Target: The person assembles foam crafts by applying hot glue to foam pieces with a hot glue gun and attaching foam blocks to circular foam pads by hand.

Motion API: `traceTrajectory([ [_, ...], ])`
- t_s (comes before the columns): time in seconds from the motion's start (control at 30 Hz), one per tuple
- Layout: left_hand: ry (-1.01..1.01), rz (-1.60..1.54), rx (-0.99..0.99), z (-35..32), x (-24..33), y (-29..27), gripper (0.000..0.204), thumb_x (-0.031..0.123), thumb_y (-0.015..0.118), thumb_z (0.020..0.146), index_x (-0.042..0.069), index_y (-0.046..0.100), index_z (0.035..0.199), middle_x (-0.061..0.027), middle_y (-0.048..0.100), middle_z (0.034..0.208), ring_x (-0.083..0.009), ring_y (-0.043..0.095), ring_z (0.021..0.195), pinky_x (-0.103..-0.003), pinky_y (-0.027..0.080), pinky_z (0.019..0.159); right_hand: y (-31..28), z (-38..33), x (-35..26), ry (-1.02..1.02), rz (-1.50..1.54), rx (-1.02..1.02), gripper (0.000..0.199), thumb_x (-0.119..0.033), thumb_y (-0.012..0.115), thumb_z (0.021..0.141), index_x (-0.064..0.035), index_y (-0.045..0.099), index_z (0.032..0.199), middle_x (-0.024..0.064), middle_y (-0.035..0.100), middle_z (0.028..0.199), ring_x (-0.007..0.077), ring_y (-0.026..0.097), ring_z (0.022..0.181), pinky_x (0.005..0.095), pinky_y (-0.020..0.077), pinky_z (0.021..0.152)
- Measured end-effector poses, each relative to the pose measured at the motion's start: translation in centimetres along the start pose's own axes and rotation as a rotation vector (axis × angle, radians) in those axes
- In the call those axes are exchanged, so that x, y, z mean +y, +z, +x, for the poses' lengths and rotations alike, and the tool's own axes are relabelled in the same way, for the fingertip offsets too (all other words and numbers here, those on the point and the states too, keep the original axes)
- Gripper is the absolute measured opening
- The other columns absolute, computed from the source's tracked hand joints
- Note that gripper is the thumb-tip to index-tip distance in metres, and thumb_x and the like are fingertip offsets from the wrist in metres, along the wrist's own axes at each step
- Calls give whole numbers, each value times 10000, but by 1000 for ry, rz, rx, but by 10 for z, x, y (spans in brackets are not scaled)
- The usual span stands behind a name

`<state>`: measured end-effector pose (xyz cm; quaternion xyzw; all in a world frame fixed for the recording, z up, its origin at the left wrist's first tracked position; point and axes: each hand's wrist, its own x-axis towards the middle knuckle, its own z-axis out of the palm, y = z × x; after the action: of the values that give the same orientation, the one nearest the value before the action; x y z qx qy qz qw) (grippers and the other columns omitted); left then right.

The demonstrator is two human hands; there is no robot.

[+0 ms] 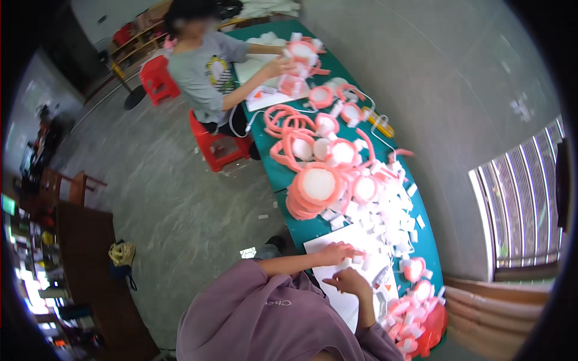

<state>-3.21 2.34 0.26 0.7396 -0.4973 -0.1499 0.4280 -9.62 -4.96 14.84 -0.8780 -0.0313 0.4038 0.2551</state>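
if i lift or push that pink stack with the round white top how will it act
The pink stack is probably light for its size, since its thick rims look like foam or plush. Those rounded edges suggest it would squash a little under a hand. Pushed from the side, it may slide apart or lean over, as its layers look unevenly piled.

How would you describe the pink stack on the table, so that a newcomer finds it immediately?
Find the long green table. Near its left edge, just beyond the nearer white sheet, stands the pink stack. Its several layers and broad, round white top distinguish it from the smaller round pieces around.
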Motion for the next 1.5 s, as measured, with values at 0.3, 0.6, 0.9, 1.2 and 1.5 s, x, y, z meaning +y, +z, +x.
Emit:
traceTrajectory([
  [0.3, -14, -284, -243, 5, -12, -5, 438, 199, 491, 731, 203, 438, 1165, -86, 506, 960, -247, 496, 879, -370, 391, 771, -79, 27, -72, -508, 258, 1051, 594, -191, 680, 629, -62, 418, 1146, 171, 397, 1115, 315, 417, 1012, 366, 371, 819],
  [0.6, 16, -179, -150, 3, -12, -7, 390, 204, 502, 738, 170, 459, 1124, -91, 507, 913, -250, 499, 861, -391, 407, 730, -89, 92, -82, -423, 131, 1152, 667, -200, 729, 534, -157, 441, 1134, 223, 276, 1245, 385, 328, 1109, 443, 300, 898],
  [0.9, 41, -66, 21, -9, -39, 27, 327, 175, 508, 734, 119, 490, 1056, -99, 508, 888, -268, 497, 847, -409, 421, 700, -98, 88, -92, -465, 304, 1117, 604, -179, 731, 522, -113, 464, 1060, 204, 299, 1226, 362, 328, 1105, 436, 313, 893],
  [1.2, -16, 8, -76, -6, -4, -10, 434, 35, 516, 684, 179, 473, 1091, -36, 486, 1013, -246, 502, 894, -378, 442, 709, -142, 49, -83, -662, 913, 1144, 646, -151, 702, 580, -39, 381, 1129, 109, 386, 1165, 223, 408, 1065, 335, 355, 886],
  [1.5, 58, -48, -57, -2, -18, -3, 537, 49, 522, 696, 265, 400, 1172, -72, 492, 987, -276, 505, 866, -384, 440, 694, -146, -21, -9, -1027, 2116, 797, 650, -408, 570, 727, -98, 292, 1226, 99, 310, 1256, 268, 297, 1162, 387, 253, 982],
])
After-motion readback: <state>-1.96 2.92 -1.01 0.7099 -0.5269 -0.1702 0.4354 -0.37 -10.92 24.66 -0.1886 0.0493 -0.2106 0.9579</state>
